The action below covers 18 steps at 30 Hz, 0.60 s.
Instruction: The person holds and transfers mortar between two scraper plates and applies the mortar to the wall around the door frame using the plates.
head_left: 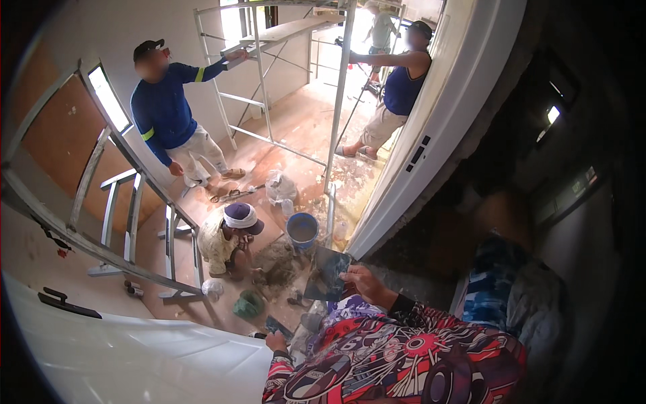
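Note:
My right hand (pixel 367 284) is closed on the edge of a flat, dark, square metal plate (pixel 327 275), held out in front of me. Lower and to the left, my left hand (pixel 276 342) grips a small trowel-like tool with a dark flat blade (pixel 278 326); its handle is mostly hidden by my fingers. On the floor beyond the plate lies a heap of wet grey mortar (pixel 279 264). A crouching person (pixel 225 239) in a cap reaches toward that heap. Behind it stands a blue bucket (pixel 302 229) with greyish contents.
Metal scaffold frames (pixel 262 104) stand ahead, and another frame (pixel 138 202) leans at left. A person in blue (pixel 165 111) and one in a sleeveless top (pixel 400 91) hold the scaffold. A white door (pixel 155 357), door frame (pixel 437 128) and green bag (pixel 249 304) are close by.

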Available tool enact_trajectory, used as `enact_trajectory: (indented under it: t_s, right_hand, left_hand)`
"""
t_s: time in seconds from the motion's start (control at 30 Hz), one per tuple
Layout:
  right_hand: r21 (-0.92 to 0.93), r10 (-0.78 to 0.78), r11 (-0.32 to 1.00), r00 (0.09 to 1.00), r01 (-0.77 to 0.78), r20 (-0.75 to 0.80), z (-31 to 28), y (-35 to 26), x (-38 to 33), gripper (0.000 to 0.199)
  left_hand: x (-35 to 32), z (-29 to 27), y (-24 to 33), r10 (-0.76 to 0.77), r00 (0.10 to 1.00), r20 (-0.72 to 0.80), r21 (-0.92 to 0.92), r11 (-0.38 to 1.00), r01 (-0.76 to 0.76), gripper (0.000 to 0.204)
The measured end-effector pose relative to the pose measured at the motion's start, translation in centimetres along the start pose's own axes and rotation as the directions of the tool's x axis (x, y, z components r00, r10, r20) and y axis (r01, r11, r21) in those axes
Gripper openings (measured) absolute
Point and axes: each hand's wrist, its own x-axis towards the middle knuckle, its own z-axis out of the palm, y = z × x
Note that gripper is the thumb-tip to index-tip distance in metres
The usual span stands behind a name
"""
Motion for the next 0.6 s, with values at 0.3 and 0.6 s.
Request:
enact_trajectory:
  t_s: [0.3,0.6]
  right_hand:
    - [-0.042,-0.033,0.999,0.999,0.032,-0.014,1.0,-0.6,0.0,0.018]
    - [-0.043,-0.002,0.999,1.0,0.002,-0.002,2.0,-1.1,-0.1,0.016]
  left_hand:
    - [0.0,-0.5,0.0,-0.058,0.997,0.041,0.024,0.998,0.057,0.038]
    - [0.1,-1.0,0.2,-0.059,0.998,0.031,0.005,0.998,0.059,0.038]
